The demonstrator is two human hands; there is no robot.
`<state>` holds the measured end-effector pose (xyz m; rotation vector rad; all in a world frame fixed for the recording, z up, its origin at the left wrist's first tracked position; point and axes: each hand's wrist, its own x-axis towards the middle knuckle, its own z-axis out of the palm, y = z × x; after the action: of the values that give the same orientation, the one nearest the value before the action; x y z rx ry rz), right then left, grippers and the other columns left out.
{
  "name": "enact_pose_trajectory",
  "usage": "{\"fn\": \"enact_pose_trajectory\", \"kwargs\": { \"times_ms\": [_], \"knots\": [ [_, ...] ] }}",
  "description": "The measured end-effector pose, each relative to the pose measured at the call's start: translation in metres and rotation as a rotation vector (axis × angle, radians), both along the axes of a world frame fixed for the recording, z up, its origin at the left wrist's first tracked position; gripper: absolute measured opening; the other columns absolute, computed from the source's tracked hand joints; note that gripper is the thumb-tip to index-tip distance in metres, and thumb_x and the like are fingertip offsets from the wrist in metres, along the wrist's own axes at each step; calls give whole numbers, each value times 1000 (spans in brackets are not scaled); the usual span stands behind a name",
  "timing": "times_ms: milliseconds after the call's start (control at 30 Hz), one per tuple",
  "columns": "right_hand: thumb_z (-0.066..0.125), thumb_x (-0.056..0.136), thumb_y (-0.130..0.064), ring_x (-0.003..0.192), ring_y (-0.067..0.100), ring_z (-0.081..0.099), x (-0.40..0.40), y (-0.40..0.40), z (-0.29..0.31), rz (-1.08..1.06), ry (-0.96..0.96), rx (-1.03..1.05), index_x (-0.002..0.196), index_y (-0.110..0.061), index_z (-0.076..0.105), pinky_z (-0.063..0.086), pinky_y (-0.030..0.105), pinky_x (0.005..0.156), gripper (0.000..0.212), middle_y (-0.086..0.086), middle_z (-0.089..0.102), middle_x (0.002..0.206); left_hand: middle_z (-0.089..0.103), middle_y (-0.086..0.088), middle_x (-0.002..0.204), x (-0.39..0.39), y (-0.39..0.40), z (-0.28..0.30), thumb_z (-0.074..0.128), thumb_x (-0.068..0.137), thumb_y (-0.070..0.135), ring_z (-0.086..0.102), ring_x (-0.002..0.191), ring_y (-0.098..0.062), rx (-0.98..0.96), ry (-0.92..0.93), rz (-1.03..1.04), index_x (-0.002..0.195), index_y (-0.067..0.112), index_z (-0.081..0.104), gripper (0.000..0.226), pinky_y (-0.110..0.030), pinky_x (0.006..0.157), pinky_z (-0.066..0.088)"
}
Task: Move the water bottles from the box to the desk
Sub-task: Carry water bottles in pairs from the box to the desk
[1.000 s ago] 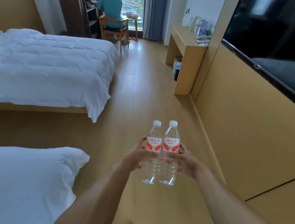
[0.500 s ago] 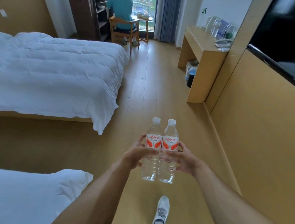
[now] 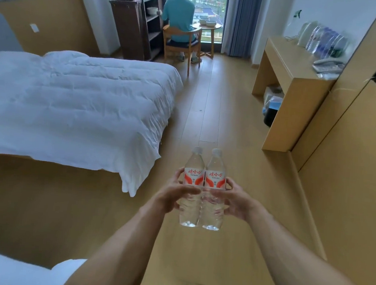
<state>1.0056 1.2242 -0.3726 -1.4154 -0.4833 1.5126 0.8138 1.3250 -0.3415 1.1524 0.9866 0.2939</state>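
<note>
You carry two water bottles down the room, with the desk ahead on your right.

Your left hand (image 3: 175,197) curls round the left clear plastic bottle with the red-and-white label (image 3: 192,188), and your right hand (image 3: 234,201) curls round its twin, the right clear plastic bottle with the same label (image 3: 214,190). Each grip sits at mid-body, just under the label. Both bottles stand upright, white caps up, pressed side by side and touching, held out before you on half-stretched forearms over the pale wooden floor (image 3: 208,112). Judging by this, the lift is done and the setting-down is left: the light wooden desk (image 3: 287,67) stands well apart, against the right wall, with more clear bottles and a telephone already at its far end. The box is not in view, so you cannot tell how many remain. The white-quilted bed (image 3: 72,105) lies to your left.
</note>
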Motion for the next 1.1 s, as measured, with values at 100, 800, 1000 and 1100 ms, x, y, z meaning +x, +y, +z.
{"fn": "enact_pose_trajectory", "kwargs": {
  "times_ms": [100,800,1000,1100],
  "knots": [
    [86,66,-8,105,37,71,39,45,8,50,-11,1,121,-26,54,47,73,93,66,9,76,110,64,-16,124,35,35,7,84,74,2,67,109,-37,6,-3,55,145,34,39,89,-68,94,49],
    [77,82,-2,115,41,65,154,341,7,171,-101,-44,127,-30,46,41,73,101,61,16,67,127,65,-14,122,145,313,-15,79,78,-3,66,109,-38,-38,-80,175,141,31,43,80,-68,94,49],
    [74,85,0,118,41,63,166,476,36,146,-130,-10,140,-25,43,41,72,102,68,17,65,129,64,-14,123,159,452,4,80,77,-2,66,110,-37,-1,-125,181,136,35,45,78,-69,94,49],
    [73,85,0,119,41,62,172,526,42,139,-131,-17,142,-24,43,41,72,102,69,17,65,130,65,-14,121,166,504,7,82,75,-1,67,108,-36,13,-130,172,128,37,48,74,-67,90,52]
  ]
}}
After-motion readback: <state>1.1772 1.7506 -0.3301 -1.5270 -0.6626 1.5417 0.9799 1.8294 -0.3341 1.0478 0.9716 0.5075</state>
